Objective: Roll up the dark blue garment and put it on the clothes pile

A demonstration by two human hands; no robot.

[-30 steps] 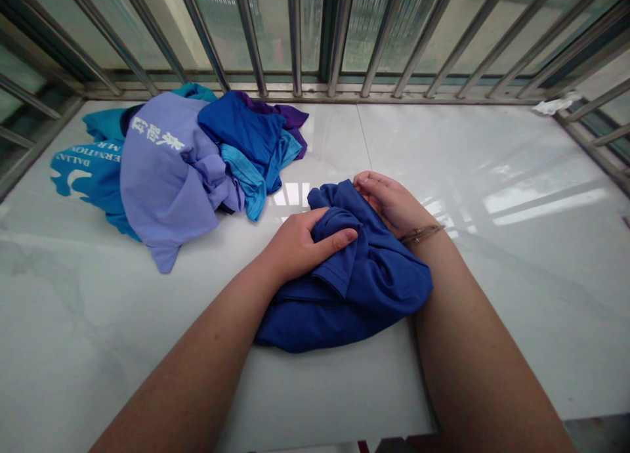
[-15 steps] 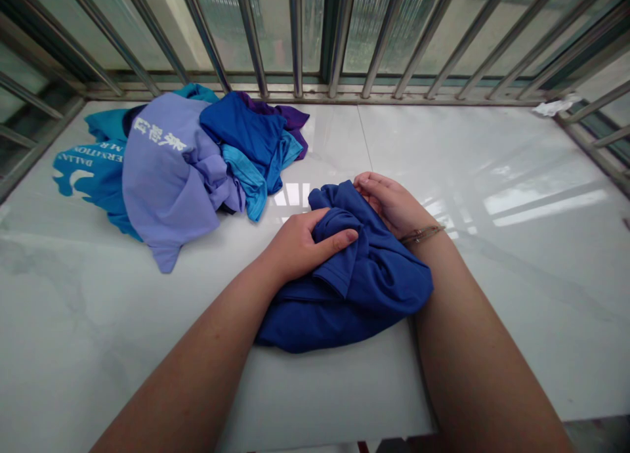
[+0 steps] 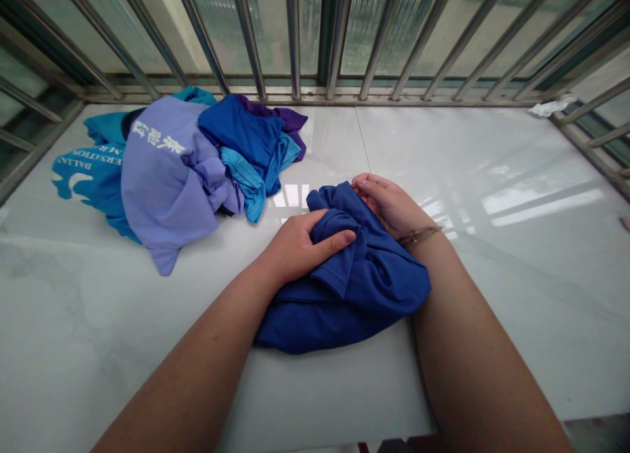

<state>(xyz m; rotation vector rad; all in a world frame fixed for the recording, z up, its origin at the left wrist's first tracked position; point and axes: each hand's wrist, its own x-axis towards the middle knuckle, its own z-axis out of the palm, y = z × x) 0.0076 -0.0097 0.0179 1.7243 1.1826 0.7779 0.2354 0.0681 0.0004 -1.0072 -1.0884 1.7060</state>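
Left hand [image 3: 300, 246] closed on a fold of crumpled dark blue cloth shirt [image 3: 354, 289], right hand [image 3: 388, 200] gripping its far edge, shirt bunched between both hands on white marble counter [image 3: 492, 177], heap of blue and lilac garments [image 3: 182, 157] beyond the left hand

Both bare forearms reach forward from the lower edge of the frame and converge on the bunched blue shirt [image 3: 354, 289], the landmark here. The left hand [image 3: 295, 246] lies on the shirt's near-left side, palm down, fingers [image 3: 331, 241] curled over a fold, thumb tucked into the cloth. The right hand [image 3: 388, 200] sits at the shirt's far-right edge, fingers bent and gripping the fabric (a thin bracelet circles that wrist). The right forearm runs along the shirt's right side; the left crosses in from the lower left.
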